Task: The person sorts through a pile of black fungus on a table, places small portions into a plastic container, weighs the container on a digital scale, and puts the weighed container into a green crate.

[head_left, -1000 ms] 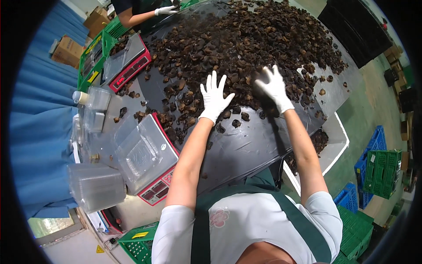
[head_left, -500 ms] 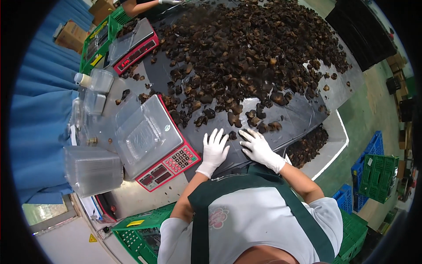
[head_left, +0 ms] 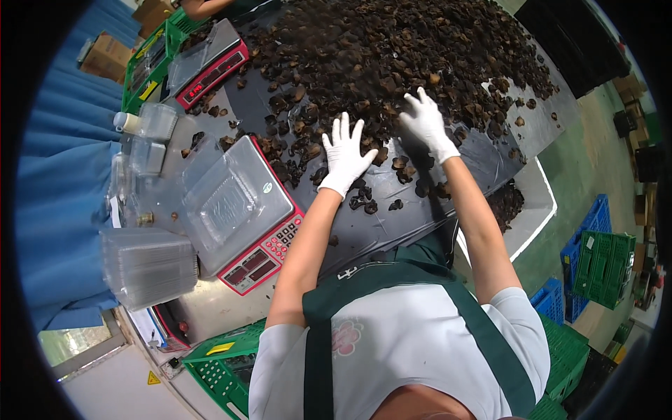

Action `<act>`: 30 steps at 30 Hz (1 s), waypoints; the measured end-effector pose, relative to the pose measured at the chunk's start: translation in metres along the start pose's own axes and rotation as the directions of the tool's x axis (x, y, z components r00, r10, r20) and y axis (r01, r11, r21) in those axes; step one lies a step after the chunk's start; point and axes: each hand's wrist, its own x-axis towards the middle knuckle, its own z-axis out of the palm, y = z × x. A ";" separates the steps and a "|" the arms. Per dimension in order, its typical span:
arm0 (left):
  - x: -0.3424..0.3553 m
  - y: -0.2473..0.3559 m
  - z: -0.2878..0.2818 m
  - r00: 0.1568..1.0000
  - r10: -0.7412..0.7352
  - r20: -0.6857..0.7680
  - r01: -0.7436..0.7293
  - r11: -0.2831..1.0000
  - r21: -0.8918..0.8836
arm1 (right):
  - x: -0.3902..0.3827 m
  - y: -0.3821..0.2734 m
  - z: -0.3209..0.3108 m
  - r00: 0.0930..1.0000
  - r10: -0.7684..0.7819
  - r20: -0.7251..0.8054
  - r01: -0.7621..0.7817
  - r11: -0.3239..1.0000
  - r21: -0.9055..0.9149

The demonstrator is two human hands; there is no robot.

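A broad heap of dark brown wood ear mushrooms (head_left: 336, 70) covers the far part of the table, spread over black plastic sheeting (head_left: 364, 227). My left hand (head_left: 344, 155), in a white glove, lies with fingers spread at the near edge of the heap, touching a few pieces. Farther right, my right hand (head_left: 428, 126), gloved too, reaches over the heap with its fingers apart. Neither hand visibly holds a piece. Left of my left arm stands a red-edged weighing scale (head_left: 269, 252) with a clear plastic tray (head_left: 227, 199) on its plate.
Stacked clear containers (head_left: 150, 266) stand left of the scale. A second scale (head_left: 210, 77) sits farther back, near a co-worker's arm (head_left: 204, 7). A white box (head_left: 539, 203) with more mushrooms is beyond the table's right edge. Green crates (head_left: 603, 269) stand on the floor at right.
Both my hands have moved forward, away from me, onto the mushrooms; the right went farther. The loose pieces near the table's front have shifted. The co-worker's gloved hand has left the view.
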 end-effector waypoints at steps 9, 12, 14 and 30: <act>-0.121 0.028 -0.015 0.979 0.089 0.183 -0.090 0.996 -0.003 | -0.137 -0.057 -0.032 0.892 -0.299 0.340 0.290 0.954 0.078; -0.151 0.029 -0.024 0.973 0.048 0.227 -0.042 0.999 -0.031 | -0.171 -0.053 -0.051 0.850 -0.385 0.359 0.378 0.921 0.091; -0.166 0.023 -0.028 0.971 0.057 0.233 -0.057 0.998 -0.010 | -0.183 -0.047 -0.059 0.860 -0.396 0.322 0.356 0.918 0.177; -0.107 0.023 -0.012 0.977 0.136 0.163 -0.131 0.991 -0.042 | -0.135 -0.034 -0.025 0.930 -0.135 0.341 0.149 0.989 -0.014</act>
